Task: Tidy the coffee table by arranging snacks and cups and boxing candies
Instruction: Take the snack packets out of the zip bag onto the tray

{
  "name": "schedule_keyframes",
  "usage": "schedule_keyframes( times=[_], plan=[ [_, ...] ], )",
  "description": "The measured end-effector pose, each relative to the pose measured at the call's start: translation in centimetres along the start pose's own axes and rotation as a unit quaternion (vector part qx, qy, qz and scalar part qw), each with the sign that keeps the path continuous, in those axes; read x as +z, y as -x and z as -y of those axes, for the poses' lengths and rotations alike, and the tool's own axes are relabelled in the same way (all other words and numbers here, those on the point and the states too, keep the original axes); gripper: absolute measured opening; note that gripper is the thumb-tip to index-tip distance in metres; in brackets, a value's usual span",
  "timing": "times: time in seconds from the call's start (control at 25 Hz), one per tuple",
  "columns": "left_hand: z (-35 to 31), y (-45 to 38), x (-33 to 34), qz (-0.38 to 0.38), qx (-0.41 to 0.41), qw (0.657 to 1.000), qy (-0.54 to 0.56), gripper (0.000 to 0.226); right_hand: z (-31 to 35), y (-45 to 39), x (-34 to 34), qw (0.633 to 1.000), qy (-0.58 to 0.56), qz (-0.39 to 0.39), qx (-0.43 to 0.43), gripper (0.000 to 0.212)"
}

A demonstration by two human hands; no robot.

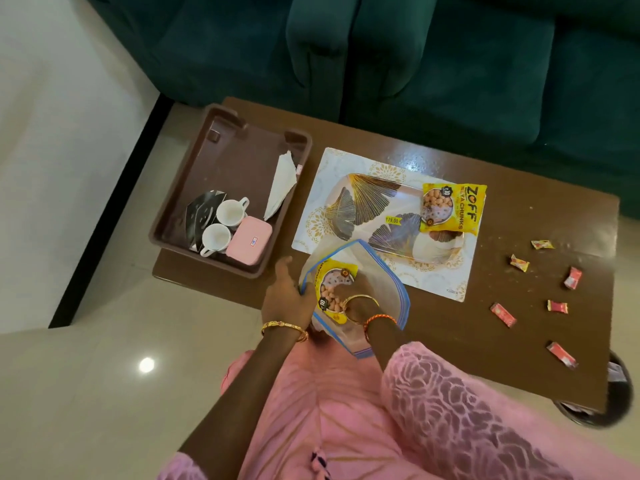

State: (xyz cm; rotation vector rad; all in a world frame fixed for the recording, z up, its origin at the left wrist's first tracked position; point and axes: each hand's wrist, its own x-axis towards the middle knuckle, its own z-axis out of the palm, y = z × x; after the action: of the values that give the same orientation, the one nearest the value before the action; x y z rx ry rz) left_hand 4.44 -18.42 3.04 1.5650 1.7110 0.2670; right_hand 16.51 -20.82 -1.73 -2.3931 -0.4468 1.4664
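Brown coffee table [519, 188] over pale tiles, dark green sofa [450, 64] at twelve o'clock. At ten o'clock, overhanging the table's edge, a brown tray [194, 174] holding two white cups [223, 223], a pink box [248, 240] with a small unreadable label, a folded white napkin [281, 185] and a black patterned piece. At centre, a white-and-gold placemat [322, 216], "KUBER" printed at its near corner, bearing a leaf-patterned glass platter [374, 202] with a yellow price sticker reading "79.00". On the platter's two o'clock end, a yellow packet [452, 209] marked "ZOFF SOYA CHUNKS" with a "10" badge. At six o'clock of the platter, a clear blue-rimmed zip bag [388, 289]: left hand [285, 296] clamped on its rim; right hand [356, 303] inside up to the bangles, against a second yellow soya packet [334, 289], fingers hidden, so grip impossible to tell. At four o'clock, six red-and-yellow wrapped candies [519, 263] scattered loose, writing too small to read.
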Motion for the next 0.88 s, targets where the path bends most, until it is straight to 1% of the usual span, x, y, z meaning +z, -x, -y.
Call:
schedule_keyframes(
  times=[0.08,0.16,0.24,0.32,0.36,0.4,0.44,0.52,0.64,0.68,0.76,0.84,0.88],
  plan=[
    [-0.2,-0.4,-0.3,0.000,-0.019,1.000,-0.007,0.051,0.4,1.2,-1.0,0.999,-0.019,-0.027,-0.013,0.038],
    [-0.5,-0.7,-0.6,-0.001,-0.046,0.999,-0.016,0.048,0.2,2.8,-2.8,0.997,-0.026,-0.063,-0.046,0.033],
    [-0.7,-0.9,-0.6,0.011,-0.060,0.998,-0.027,0.045,-0.5,4.7,-4.8,0.992,-0.078,-0.089,-0.053,0.030],
    [-1.1,-1.2,-0.6,0.029,-0.082,0.995,-0.048,0.039,-1.3,6.3,-6.7,0.980,-0.169,-0.100,-0.026,0.017],
    [-1.3,-1.3,-0.6,0.037,-0.092,0.994,-0.056,0.034,-1.5,6.7,-7.4,0.969,-0.228,-0.094,-0.011,0.011],
    [-1.6,-1.4,-0.6,0.047,-0.096,0.993,-0.059,0.027,-1.7,6.7,-8.1,0.950,-0.300,-0.082,0.014,0.007],
    [-1.9,-1.5,-0.5,0.059,-0.096,0.992,-0.059,0.021,-1.7,6.7,-8.8,0.921,-0.382,-0.061,0.035,0.005],
    [-2.7,-1.7,-0.4,0.078,-0.087,0.991,-0.060,0.014,-1.7,6.5,-10.1,0.861,-0.507,-0.013,0.043,0.013],
    [-3.6,-2.1,-0.2,0.091,-0.053,0.991,-0.077,0.014,-2.0,6.1,-12.0,0.795,-0.607,0.018,0.008,0.028],
    [-3.8,-2.2,-0.2,0.092,-0.038,0.991,-0.089,0.016,-2.2,5.8,-12.6,0.782,-0.623,0.014,-0.005,0.031],
    [-4.0,-2.1,0.0,0.092,-0.003,0.989,-0.114,0.018,-2.5,4.7,-13.8,0.770,-0.638,0.003,-0.022,0.038],
    [-4.2,-2.0,0.3,0.087,0.028,0.988,-0.128,0.018,-3.1,3.5,-14.8,0.751,-0.660,-0.007,-0.011,0.048],
    [-4.2,-2.0,0.5,0.079,0.036,0.988,-0.129,0.019,-3.3,2.9,-15.1,0.742,-0.670,-0.007,-0.011,0.050]
  ],
)
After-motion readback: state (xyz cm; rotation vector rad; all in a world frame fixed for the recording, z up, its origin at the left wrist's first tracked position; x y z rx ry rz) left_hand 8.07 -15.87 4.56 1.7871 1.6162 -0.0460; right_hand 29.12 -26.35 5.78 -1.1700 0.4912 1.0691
